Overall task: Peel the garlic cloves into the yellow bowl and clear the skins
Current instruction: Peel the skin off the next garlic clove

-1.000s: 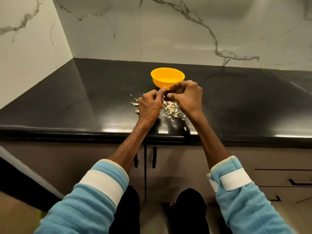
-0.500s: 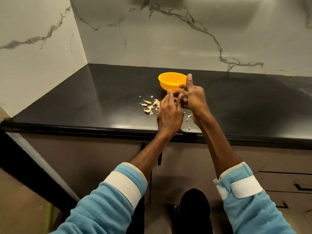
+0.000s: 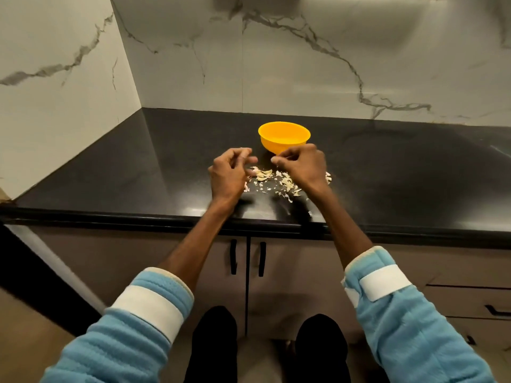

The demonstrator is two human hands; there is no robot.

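1. Half a second ago my two hands were touching in front of the bowl; now they have drawn apart, with bare counter and litter showing between them.
2. My left hand (image 3: 231, 172) hovers over the black counter (image 3: 138, 167), fingers curled in toward the thumb. I cannot tell whether anything sits inside that curl.
3. My right hand (image 3: 302, 167) has its fingertips bunched against the thumb. Whatever they may pinch is too small to make out.
4. The yellow bowl (image 3: 284, 139) stands upright on the counter, just behind my right knuckles.
5. Garlic skins (image 3: 284, 183) lie scattered between and under both hands.
6. A few larger pale pieces (image 3: 261, 174) rest just beside my left hand; I cannot tell whether they are cloves or skins.
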